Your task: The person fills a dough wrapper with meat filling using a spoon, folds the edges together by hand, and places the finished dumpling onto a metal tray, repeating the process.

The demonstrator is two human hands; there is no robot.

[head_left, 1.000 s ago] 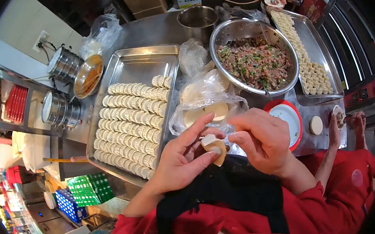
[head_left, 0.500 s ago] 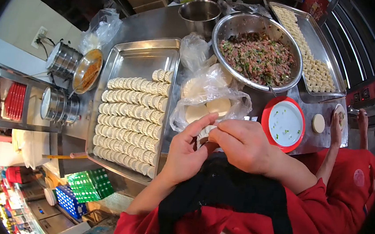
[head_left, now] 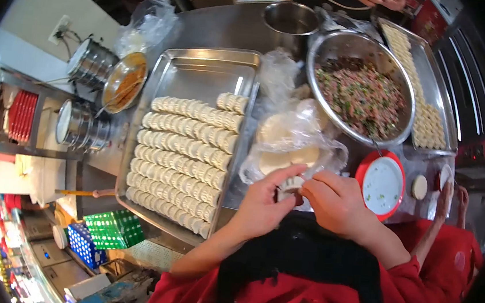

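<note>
A pleated dumpling [head_left: 290, 185] is pinched between the thumb and fingers of my left hand [head_left: 262, 202]. Beside it, my right hand [head_left: 339, 205] is closed, its fingertips at the dumpling's right side; whether they grip its edge is hard to make out. Just beyond my hands, round wrappers [head_left: 304, 156] lie in a clear plastic bag [head_left: 255, 165]. To the left, a metal tray [head_left: 198, 61] holds several rows of pleated dumplings [head_left: 181, 158]. A large steel bowl [head_left: 411, 103] of meat filling [head_left: 363, 95] stands behind the bag.
A red-rimmed plate [head_left: 382, 187] with green bits lies right of my hands, near a single wrapper [head_left: 419, 187]. Another dumpling tray [head_left: 433, 81] is at the back right. Co-workers' hands [head_left: 444, 201] show at right and top. A steel pot [head_left: 290, 26] stands at the back.
The whole view has shifted, so the tray, bowl and my hands appear further right. My right fingers have drawn slightly away from my left, leaving more of the dumpling visible. The co-worker's hands at the top show more.
</note>
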